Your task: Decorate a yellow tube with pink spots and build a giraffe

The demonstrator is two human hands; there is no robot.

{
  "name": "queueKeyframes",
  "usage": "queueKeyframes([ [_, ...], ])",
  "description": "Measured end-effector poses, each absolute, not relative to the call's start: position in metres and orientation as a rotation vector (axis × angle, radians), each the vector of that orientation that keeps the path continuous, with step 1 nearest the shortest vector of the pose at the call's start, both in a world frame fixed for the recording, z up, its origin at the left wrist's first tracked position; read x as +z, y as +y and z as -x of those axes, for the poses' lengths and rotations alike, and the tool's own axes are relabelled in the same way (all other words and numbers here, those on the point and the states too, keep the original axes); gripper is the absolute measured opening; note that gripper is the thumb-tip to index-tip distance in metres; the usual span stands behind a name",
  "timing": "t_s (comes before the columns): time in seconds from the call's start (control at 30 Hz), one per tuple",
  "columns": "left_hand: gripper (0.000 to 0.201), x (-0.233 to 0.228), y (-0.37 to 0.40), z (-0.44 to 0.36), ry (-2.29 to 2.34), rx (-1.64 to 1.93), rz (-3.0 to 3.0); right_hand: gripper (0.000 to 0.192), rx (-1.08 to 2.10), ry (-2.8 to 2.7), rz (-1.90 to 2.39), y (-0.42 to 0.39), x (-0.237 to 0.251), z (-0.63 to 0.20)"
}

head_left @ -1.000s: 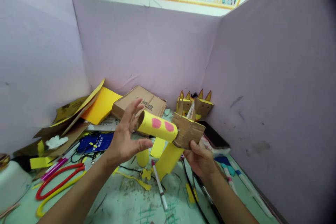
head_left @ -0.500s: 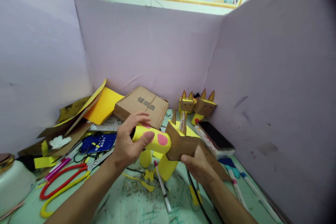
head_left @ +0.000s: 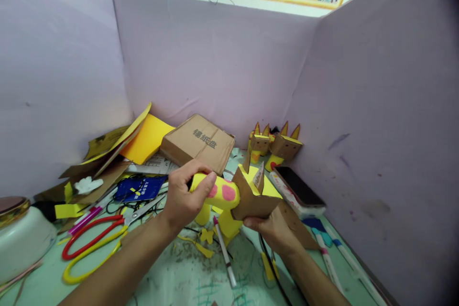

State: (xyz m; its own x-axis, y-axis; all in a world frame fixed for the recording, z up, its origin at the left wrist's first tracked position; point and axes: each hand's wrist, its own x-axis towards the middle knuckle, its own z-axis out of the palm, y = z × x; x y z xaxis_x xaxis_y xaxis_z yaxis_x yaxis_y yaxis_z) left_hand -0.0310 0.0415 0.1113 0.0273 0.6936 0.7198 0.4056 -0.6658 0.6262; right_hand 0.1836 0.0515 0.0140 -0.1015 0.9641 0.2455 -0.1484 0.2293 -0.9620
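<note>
- Spotted tube: one, yellow, two pink spots showing, held above the middle of the counter; the left hand has its fingers wrapped round one end.
- Cardboard block: one, at the tube's other end, two pointed pieces on top; the right hand grips its lower edge, some fingers hidden.
- Horned figures: two seen clearly, a smaller figure and a larger figure, at the counter's back right corner.
- Pens: one pink-tipped pen nearer the front edge; a pink-banded marker and a blue-banded marker along the right edge.
- Scissors: one pair, toward the left edge.
- Flower cutout: one, yellow.
- Containers: one cardboard box near the back edge and one lidded white jar at the left edge; their insides cannot be seen.
</note>
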Motion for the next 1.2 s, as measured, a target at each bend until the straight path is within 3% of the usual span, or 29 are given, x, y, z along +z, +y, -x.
queueKeyframes([
  [0.23,0.033,0.126,0.031,0.027,1.260,1.466,-1.960,0.067,1.473,-1.062,0.539,0.043,0.034,-0.162],
  [0.33,0.052,0.127,0.034,0.032,1.118,1.386,-1.791,0.057,1.628,-0.926,0.550,0.041,0.035,-0.158],
  [0.5,0.055,0.124,0.043,0.040,0.874,1.370,-1.666,0.039,1.762,-0.792,0.614,0.040,0.035,-0.160],
  [0.8,0.079,0.141,0.035,0.052,0.922,1.176,-2.555,0.032,1.819,-0.741,0.600,0.039,0.038,-0.162],
  [1.0,0.063,0.137,0.027,0.045,1.115,1.124,-3.055,0.032,1.771,-0.734,0.608,0.038,0.044,-0.157],
  [1.2,0.051,0.133,0.023,0.034,1.266,1.055,-3.078,0.039,1.714,-0.772,0.620,0.037,0.044,-0.155],
])
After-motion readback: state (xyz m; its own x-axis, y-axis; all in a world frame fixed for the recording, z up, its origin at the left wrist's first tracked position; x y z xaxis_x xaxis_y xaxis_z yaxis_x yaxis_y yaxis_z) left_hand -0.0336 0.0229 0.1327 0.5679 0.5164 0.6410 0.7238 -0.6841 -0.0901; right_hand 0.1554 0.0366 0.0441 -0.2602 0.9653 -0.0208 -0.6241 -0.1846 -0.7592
